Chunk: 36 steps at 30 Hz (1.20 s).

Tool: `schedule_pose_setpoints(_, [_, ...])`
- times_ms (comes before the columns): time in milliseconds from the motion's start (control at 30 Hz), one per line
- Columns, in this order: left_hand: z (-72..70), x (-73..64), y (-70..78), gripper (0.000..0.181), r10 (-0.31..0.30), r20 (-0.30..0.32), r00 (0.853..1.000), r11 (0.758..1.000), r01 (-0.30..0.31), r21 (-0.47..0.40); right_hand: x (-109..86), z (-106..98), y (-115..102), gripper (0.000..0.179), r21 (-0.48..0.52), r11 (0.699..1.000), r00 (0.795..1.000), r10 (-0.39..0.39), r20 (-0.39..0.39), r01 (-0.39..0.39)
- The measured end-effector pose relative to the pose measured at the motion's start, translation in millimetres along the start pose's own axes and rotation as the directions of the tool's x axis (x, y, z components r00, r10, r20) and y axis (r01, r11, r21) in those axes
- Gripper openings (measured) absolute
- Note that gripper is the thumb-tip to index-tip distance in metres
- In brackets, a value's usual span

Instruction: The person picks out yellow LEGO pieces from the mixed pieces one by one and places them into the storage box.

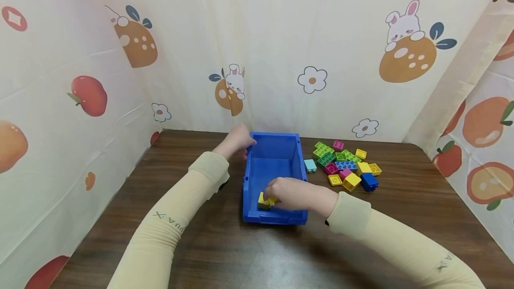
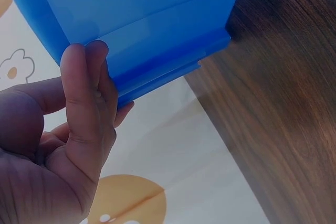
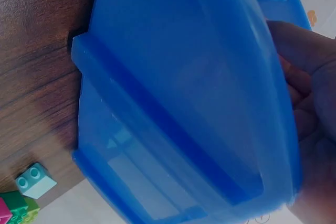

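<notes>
Head view, centre: blue bin [image 1: 275, 147]; inside, yellow brick [image 1: 263, 203] pinched beneath right hand [image 1: 290, 193] (left hand [image 1: 238, 139] gripping bin's upper-left rim).

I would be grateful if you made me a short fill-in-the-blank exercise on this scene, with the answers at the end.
1. The left hand holds the side of a ____ bin.
2. The right hand reaches into the bin, its fingertips at a ____ brick.
3. In the head view, the brick pile lies to the ____ of the bin.
4. The complete word printed atop the curtain reads "____".

Missing words: blue; yellow; right; Juice.
</notes>
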<state>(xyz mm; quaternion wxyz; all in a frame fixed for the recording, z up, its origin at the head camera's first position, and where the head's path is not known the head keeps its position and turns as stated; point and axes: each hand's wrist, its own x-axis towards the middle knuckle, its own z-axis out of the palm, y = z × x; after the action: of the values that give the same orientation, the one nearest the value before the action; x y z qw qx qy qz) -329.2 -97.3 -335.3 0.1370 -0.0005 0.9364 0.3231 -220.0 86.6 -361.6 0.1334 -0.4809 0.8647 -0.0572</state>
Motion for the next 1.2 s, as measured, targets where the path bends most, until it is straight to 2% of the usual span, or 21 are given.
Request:
schedule_pose_setpoints(200, [0.6, -0.6, -0.5, 0.022, 0.001, 0.002, 1.000, 1.000, -0.001, -0.012, 4.4, 7.0, -1.5, 0.023, -0.074, 0.997, 0.998, 0.039, 0.050, -0.035])
schedule_pose_setpoints(433, [1.1, 0.1, -1.2, 0.022, 0.009, -0.004, 1.000, 1.000, -0.009, -0.001, 6.4, 7.8, -1.8, 0.023, -0.087, 0.995, 0.997, 0.046, 0.064, -0.040])
schedule_pose_setpoints(733, [1.3, 1.8, -0.9, 0.022, -0.003, -0.008, 1.000, 1.000, 0.003, -0.015, 11.0, 11.8, 1.2, 0.022, -0.044, 0.998, 0.999, 0.038, 0.017, -0.038])
schedule_pose_setpoints(1033, [1.5, 2.4, 0.5, 0.021, -0.010, -0.001, 1.000, 1.000, 0.010, -0.011, 17.1, 18.0, 1.2, 0.018, -0.038, 0.991, 0.990, 0.128, -0.054, -0.130])
schedule_pose_setpoints(1200, [1.4, 1.7, 1.5, 0.021, -0.028, -0.008, 1.000, 1.000, 0.028, -0.014, 21.9, 24.1, -0.8, 0.013, -0.065, 0.985, 0.980, 0.153, -0.125, -0.162])
